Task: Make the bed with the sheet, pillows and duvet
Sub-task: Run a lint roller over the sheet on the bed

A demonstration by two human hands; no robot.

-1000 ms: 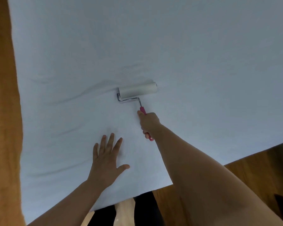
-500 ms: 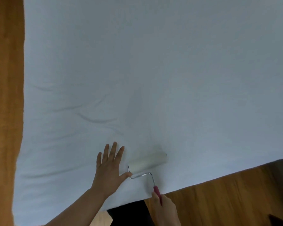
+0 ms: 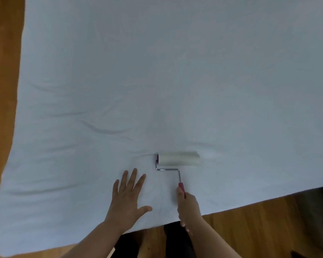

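Note:
A pale blue-white sheet (image 3: 175, 71) covers the bed and fills most of the view, with shallow creases at its left and near the middle. My left hand (image 3: 128, 198) lies flat on the sheet near the bed's front edge, fingers spread. My right hand (image 3: 187, 207) grips the pink handle of a lint roller (image 3: 178, 158). The roller's white drum rests on the sheet just right of and beyond my left hand, joined to the handle by a bent metal wire. No pillows or duvet are in view.
Wooden floor (image 3: 259, 229) runs along the bed's front edge and down the left side (image 3: 2, 90). My dark-clad legs (image 3: 177, 241) stand against the front edge, below my hands.
The roller was pulled from the middle of the sheet back to the front edge, then pushed forward and slightly right again. My left hand stayed pressed flat in place.

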